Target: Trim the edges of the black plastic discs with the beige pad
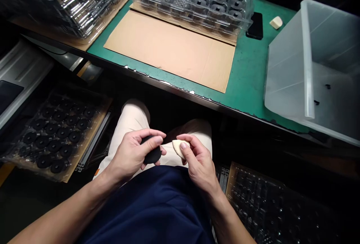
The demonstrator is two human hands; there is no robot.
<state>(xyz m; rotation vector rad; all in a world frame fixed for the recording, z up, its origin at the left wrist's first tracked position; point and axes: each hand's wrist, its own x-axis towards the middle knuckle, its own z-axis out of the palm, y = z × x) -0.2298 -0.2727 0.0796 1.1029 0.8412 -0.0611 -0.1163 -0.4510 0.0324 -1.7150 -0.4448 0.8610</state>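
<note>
Above my lap, my left hand [132, 152] is closed around a round black part [153, 155], with the thumb across its face. My right hand [198, 159] pinches a small cream-coloured pad [177, 148], perhaps foam or felt, between thumb and fingers. A short gap separates the pad from the black part. On the bench ahead stands a clear plastic tray [180, 2] with rows of pockets; several pockets on its right side hold black parts [218, 8]. Flat in front of the tray lies a piece of cardboard [174, 54].
A tall stack of clear trays [64, 3] occupies the bench's left. To the right are a black phone [255, 26], another cream piece [276, 22] and a translucent bin [287, 67] with small black bits inside. Lower down, trays of black parts [53, 133] flank my legs.
</note>
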